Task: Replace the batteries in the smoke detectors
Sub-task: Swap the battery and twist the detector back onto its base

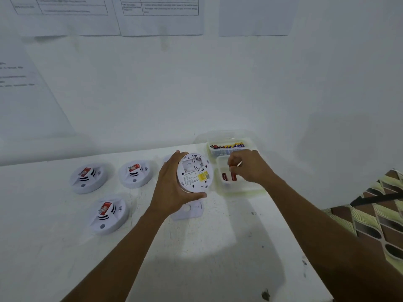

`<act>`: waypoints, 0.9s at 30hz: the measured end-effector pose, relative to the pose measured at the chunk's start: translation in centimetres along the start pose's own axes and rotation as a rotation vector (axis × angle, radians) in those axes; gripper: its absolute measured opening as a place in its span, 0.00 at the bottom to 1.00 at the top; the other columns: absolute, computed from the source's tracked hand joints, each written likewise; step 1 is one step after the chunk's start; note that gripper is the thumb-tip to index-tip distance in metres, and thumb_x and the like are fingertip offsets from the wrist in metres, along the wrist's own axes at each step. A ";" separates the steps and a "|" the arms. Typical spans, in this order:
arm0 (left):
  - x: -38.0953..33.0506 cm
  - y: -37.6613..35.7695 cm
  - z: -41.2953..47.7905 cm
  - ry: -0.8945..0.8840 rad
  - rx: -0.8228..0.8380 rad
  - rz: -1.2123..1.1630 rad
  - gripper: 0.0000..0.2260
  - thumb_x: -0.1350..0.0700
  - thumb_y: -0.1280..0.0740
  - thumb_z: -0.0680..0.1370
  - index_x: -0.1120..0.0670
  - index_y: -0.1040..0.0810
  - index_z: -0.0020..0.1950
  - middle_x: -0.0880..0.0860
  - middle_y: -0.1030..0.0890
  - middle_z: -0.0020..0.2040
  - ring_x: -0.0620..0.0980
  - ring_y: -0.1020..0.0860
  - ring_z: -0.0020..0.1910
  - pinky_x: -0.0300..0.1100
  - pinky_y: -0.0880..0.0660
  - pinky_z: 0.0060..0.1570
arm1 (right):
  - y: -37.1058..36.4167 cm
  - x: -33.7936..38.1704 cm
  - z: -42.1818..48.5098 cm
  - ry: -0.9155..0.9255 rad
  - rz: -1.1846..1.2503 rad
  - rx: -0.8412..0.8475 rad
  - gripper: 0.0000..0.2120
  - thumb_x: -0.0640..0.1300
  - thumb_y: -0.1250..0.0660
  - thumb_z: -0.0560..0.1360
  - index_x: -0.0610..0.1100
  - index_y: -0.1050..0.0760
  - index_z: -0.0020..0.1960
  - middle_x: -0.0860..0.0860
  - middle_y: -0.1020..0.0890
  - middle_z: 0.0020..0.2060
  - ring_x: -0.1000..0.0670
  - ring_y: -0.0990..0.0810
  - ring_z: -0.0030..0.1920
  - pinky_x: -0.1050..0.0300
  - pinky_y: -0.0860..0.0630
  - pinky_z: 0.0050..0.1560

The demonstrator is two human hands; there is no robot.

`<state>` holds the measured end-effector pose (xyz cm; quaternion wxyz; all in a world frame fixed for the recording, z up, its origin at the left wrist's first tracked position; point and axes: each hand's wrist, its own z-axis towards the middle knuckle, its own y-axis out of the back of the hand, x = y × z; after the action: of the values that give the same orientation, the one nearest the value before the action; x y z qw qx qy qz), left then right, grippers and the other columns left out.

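My left hand (169, 188) grips a round white smoke detector (194, 173), held above the table with its back facing me; the battery bay looks empty and a yellow label shows. My right hand (248, 166) is over the nearer clear plastic tub (239, 188), fingers pinched on a red battery (233, 176) that points down into the tub. Another red battery (224, 177) lies in that tub. Under the held detector a white mounting plate (189, 211) lies flat on the table.
A second clear tub (229, 147) behind holds several mixed batteries. Three white smoke detectors with red tags (88, 177) (135, 173) (108, 213) sit on the white table at left. Wall with paper sheets behind; table's right edge drops to a patterned floor (370, 219).
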<state>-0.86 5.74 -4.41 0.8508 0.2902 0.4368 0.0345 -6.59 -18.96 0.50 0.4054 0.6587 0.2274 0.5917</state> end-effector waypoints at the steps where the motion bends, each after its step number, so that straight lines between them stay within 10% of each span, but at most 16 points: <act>1: -0.3 0.0 0.0 -0.009 0.000 0.003 0.46 0.30 0.25 0.57 0.29 0.46 0.69 0.37 0.34 0.70 0.47 0.36 0.73 0.56 0.36 0.72 | -0.3 -0.3 0.4 -0.026 -0.012 0.035 0.06 0.38 0.28 0.72 0.48 0.21 0.42 0.50 0.16 0.40 0.53 0.19 0.36 0.61 0.27 0.36; 5: -0.7 -0.3 0.3 -0.014 -0.004 0.005 0.46 0.33 0.24 0.57 0.34 0.42 0.69 0.30 0.38 0.69 0.46 0.37 0.74 0.54 0.38 0.73 | -1.0 -1.0 1.4 -0.120 -0.003 0.125 0.05 0.36 0.29 0.72 0.45 0.19 0.45 0.49 0.17 0.40 0.54 0.17 0.35 0.60 0.21 0.37; 10: 0.2 -1.0 1.5 0.034 0.023 -0.014 0.46 0.36 0.20 0.58 0.46 0.35 0.70 0.45 0.29 0.69 0.50 0.33 0.72 0.58 0.34 0.69 | -0.3 -1.6 1.8 -0.142 0.116 0.204 0.07 0.32 0.32 0.74 0.43 0.21 0.47 0.45 0.15 0.40 0.50 0.14 0.38 0.54 0.18 0.45; 16: 0.5 -0.9 3.2 0.025 0.014 0.008 0.47 0.32 0.23 0.57 0.39 0.41 0.71 0.41 0.32 0.71 0.49 0.36 0.74 0.58 0.38 0.72 | 1.6 -0.8 4.6 0.054 0.115 -0.058 0.02 0.43 0.31 0.76 0.49 0.20 0.46 0.53 0.17 0.39 0.54 0.18 0.35 0.67 0.28 0.31; 27: 1.2 -1.3 4.7 0.066 0.023 0.018 0.46 0.35 0.21 0.58 0.47 0.35 0.70 0.48 0.29 0.70 0.50 0.32 0.71 0.58 0.34 0.70 | -0.9 -0.6 15.0 0.051 -0.200 0.204 0.11 0.45 0.30 0.75 0.46 0.18 0.57 0.49 0.18 0.58 0.50 0.20 0.55 0.62 0.29 0.54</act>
<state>3.25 2.88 -3.85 0.8322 0.3026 0.4622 0.0469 7.87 -22.90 -0.18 0.3872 0.6554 0.3610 0.5387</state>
